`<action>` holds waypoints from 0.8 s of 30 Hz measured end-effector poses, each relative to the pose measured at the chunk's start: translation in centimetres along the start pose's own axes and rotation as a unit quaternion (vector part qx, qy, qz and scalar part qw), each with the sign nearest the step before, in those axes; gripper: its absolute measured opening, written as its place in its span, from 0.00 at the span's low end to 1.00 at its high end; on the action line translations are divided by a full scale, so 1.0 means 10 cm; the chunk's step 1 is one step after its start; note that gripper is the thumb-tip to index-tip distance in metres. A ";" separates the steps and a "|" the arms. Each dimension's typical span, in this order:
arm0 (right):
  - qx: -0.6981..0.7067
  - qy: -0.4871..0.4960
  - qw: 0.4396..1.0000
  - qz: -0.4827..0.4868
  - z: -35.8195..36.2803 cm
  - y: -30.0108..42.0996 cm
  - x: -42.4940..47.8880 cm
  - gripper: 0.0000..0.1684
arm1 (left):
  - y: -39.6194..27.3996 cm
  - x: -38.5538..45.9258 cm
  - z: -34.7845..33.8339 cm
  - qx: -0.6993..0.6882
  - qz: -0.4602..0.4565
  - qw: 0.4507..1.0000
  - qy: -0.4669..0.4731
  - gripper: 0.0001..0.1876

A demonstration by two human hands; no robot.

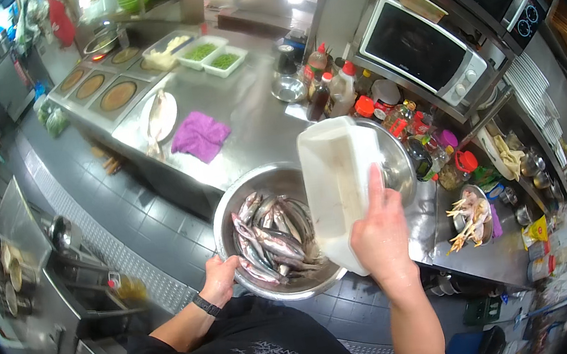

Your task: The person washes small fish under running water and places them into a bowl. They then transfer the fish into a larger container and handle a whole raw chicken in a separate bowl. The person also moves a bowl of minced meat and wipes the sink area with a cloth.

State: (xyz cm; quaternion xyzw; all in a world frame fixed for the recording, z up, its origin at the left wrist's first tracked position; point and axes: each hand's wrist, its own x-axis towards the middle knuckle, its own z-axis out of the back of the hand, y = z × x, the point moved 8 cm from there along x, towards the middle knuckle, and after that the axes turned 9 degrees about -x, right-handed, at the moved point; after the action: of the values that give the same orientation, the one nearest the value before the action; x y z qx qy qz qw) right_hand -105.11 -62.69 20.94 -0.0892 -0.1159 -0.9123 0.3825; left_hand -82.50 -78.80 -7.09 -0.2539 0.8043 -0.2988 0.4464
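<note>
My left hand [222, 273] grips the near left rim of a large stainless steel bowl [223, 222]. Several whole raw fish [275, 234] lie in the bowl, slender and silvery. With my right hand [383, 236] I hold a white plastic tub [335, 181], its index finger stretched along the outer wall. The tub is tipped on its side over the bowl's right part, its mouth turned left; I see no fish inside it. It hides the bowl's right rim. Behind the tub, a second steel bowl [397, 162] is partly covered.
A purple cloth [200, 137] and a fish on a white plate [160, 115] lie on the steel counter [255, 127]. Sauce bottles [342, 88] and jars crowd below a microwave oven [416, 41]. To the right, a bowl holds raw poultry [474, 216]. Round hotplates [117, 96] sit far left.
</note>
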 end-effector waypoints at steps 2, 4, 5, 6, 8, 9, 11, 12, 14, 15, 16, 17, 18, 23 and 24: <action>0.101 0.018 0.991 -0.086 -0.08 -0.27 0.20 0.46 | -0.20 0.21 0.03 0.009 0.007 1.000 -0.009 0.08; 0.208 0.014 0.968 -0.137 -0.19 -0.57 0.33 0.41 | -0.39 0.43 0.01 0.014 0.023 1.000 -0.001 0.09; 0.249 -0.002 0.956 -0.154 -0.32 -0.81 0.28 0.38 | -0.48 0.54 -0.01 0.015 0.031 0.999 0.005 0.09; 0.369 -0.002 0.907 -0.203 -0.51 -1.06 0.18 0.39 | -0.57 0.69 0.02 0.037 0.031 0.999 0.009 0.09; 0.576 -0.037 0.759 -0.302 -0.84 -1.39 -0.15 0.42 | -0.77 0.97 0.00 0.029 0.016 0.999 -0.007 0.09; 0.619 -0.029 0.696 -0.364 -0.95 -1.47 -0.35 0.43 | -0.88 1.14 0.01 0.029 0.008 0.999 -0.014 0.09; 0.704 -0.097 0.603 -0.362 -1.08 -1.55 -0.68 0.42 | -0.96 1.60 0.08 0.038 0.015 0.999 0.013 0.10; 0.737 -0.129 0.551 -0.369 -1.17 -1.63 -0.89 0.42 | -1.01 1.78 0.08 0.037 0.004 0.999 0.013 0.11; 0.736 -0.230 0.489 -0.407 -1.18 -1.82 -1.58 0.40 | -0.96 2.10 -0.09 0.052 0.008 0.998 0.019 0.11; 0.711 -0.288 0.475 -0.430 -1.16 -1.88 -1.97 0.40 | -0.81 2.37 -0.01 0.040 0.004 0.999 0.026 0.13; 0.698 -0.329 0.471 -0.427 -1.12 -1.87 -2.33 0.39 | -0.68 2.54 0.01 0.032 0.013 0.999 0.016 0.12; 0.674 -0.362 0.449 -0.462 -1.18 -1.86 -2.74 0.38 | -0.53 2.67 -0.03 0.033 0.030 0.999 0.014 0.12; 0.634 -0.405 0.427 -0.502 -1.25 -1.88 -3.28 0.38 | -0.49 2.74 -0.11 0.050 0.045 0.997 0.048 0.09; 0.395 -0.602 0.364 -0.591 -1.21 -1.50 -4.97 0.30 | -0.65 2.59 -0.47 0.032 0.008 0.994 0.101 0.43; 0.349 -0.630 0.342 -0.604 -1.22 -1.33 -5.33 0.28 | -0.58 2.59 -0.47 0.093 -0.019 0.981 0.169 0.43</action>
State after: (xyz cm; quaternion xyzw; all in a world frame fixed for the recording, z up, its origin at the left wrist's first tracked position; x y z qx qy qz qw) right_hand -78.71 -20.95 -6.01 -0.4016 -0.6529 -0.4461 -0.4619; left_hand -98.01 -99.06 -15.67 -0.1726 0.8318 -0.4196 0.3198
